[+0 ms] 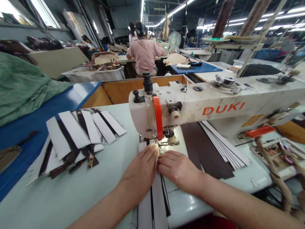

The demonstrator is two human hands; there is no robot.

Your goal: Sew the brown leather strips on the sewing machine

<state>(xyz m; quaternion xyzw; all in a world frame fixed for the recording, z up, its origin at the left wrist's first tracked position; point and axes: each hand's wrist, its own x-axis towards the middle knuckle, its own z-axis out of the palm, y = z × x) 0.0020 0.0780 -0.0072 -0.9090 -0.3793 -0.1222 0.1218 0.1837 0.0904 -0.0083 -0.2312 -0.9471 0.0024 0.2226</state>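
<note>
A white sewing machine [214,105] marked DUKI stands on the pale table [71,194]. Under its needle lies a long white strip with a dark zipper [156,197], running toward me. My left hand [140,173] lies flat on the strip's left side, fingers stretched out toward the needle. On the right side my right hand [177,168] presses the strip with fingers together, fingertips touching the left hand's. Both hands rest just in front of the presser foot [166,141].
A fanned pile of white strips with dark zippers [76,136] lies left of the machine. Dark and white strips [214,149] are stacked under the machine arm. Green cloth [21,86] sits on a blue bench at left. A person in pink [144,54] sits ahead. A parts tray [278,152] stands at right.
</note>
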